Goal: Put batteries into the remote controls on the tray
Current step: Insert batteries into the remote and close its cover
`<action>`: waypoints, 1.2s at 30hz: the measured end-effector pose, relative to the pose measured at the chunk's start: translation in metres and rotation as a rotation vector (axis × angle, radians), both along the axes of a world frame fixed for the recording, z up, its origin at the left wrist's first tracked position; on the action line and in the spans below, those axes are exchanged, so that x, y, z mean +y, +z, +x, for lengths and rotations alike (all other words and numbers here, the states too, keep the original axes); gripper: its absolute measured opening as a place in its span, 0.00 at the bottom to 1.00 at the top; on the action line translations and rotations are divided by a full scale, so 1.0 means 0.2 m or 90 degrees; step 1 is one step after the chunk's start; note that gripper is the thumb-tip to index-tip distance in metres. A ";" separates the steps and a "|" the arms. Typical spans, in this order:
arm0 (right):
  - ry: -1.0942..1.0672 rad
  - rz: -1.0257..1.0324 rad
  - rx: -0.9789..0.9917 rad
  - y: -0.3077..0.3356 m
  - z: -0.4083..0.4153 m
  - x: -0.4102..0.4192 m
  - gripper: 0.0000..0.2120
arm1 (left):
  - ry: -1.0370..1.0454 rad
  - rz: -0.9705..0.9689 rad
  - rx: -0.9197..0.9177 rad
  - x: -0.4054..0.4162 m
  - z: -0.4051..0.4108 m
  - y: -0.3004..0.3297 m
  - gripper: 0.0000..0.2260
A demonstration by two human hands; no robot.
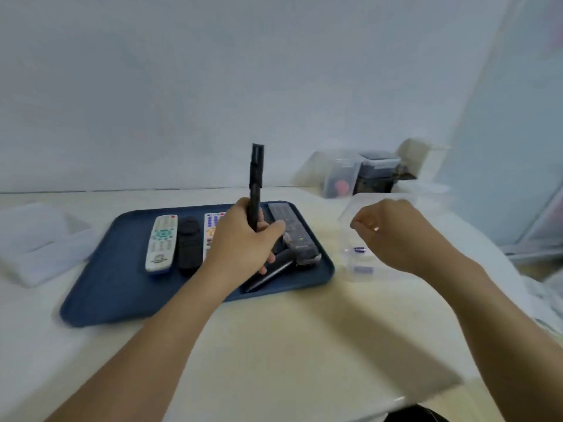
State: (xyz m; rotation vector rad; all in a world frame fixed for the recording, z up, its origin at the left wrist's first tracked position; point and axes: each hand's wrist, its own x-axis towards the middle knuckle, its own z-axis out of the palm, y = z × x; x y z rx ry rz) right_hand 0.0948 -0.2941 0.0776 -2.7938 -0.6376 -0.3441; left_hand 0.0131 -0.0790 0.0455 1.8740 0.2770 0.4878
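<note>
My left hand (243,239) grips a slim black remote (256,181) and holds it upright above the blue tray (100,287). On the tray lie a white remote (161,242), a short black remote (189,243), a white remote with coloured buttons (213,222) partly hidden by my hand, a dark remote (292,233) in clear wrap, and a black piece (271,274) near the front edge. My right hand (393,236) hovers with curled fingers over a clear plastic box (350,263) holding batteries (359,249). Whether the fingers pinch a battery is hidden.
A clear lid or tray (39,239) lies at the left of the cream table. Clear and dark storage boxes (362,175) stand at the back right. A white wall is behind, white bedding at the right.
</note>
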 end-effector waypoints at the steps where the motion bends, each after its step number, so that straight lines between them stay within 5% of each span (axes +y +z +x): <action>1: -0.006 -0.022 0.002 -0.03 0.04 -0.03 0.11 | -0.009 -0.007 0.002 -0.08 0.04 0.01 0.13; 4: 0.015 -0.094 0.065 -0.10 0.12 -0.10 0.13 | -0.006 -0.041 -0.002 -0.30 0.16 0.01 0.14; 11: 0.043 -0.081 0.432 -0.04 0.33 -0.06 0.14 | -0.077 -0.122 0.049 -0.49 0.22 -0.10 0.14; 16: 0.106 -0.171 0.450 -0.05 0.37 -0.01 0.10 | -0.072 -0.034 0.030 -0.52 0.21 -0.14 0.13; 24: 0.107 -0.095 0.608 -0.02 0.32 0.03 0.09 | -0.073 -0.041 0.007 -0.51 0.24 -0.17 0.17; 36: 0.152 -0.144 0.385 -0.08 0.22 0.01 0.17 | -0.072 0.038 -0.006 -0.49 0.27 -0.20 0.15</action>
